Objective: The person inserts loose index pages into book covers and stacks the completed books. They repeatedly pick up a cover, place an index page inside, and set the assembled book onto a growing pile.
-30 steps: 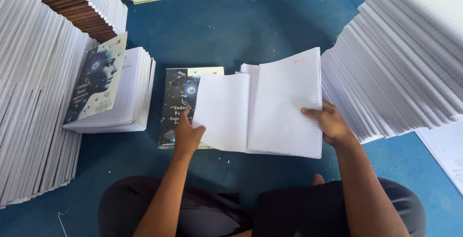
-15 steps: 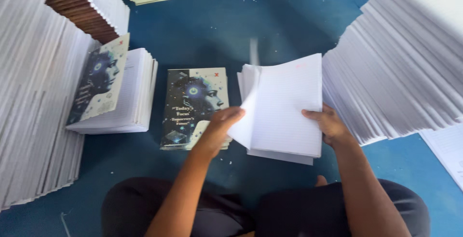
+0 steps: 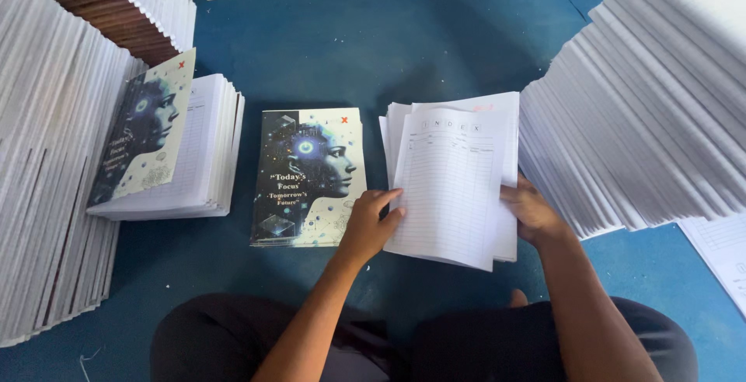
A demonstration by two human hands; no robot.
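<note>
Head view. The person sits on a blue floor [image 3: 435, 32] with both hands on a set of ruled white pages [image 3: 454, 184] that lies directly in front of them. The left hand [image 3: 371, 226] grips the lower left edge of the top sheet; its fingers [image 3: 388, 198] are curled together over that edge, clamped on the paper. The right hand [image 3: 532, 212] holds the set at its right edge, fingers closed on the margin, with the thumb on top. The top sheet carries a printed table and sits slightly askew over the sheets beneath.

Just left of the left-hand fingers lies a printed cover [image 3: 309, 176], dark with a pale lower corner, flat on the floor and touching the hand's outer side. Farther left of those fingers, well apart, a stack of bound books [image 3: 206, 153] carries a second cover tilted on top. Beyond it stands a tall pile of white page blocks [image 3: 47, 172]. Right of the right-hand fingers, a large slanted pile of page blocks [image 3: 645, 110] rises just beside the held set.
</note>
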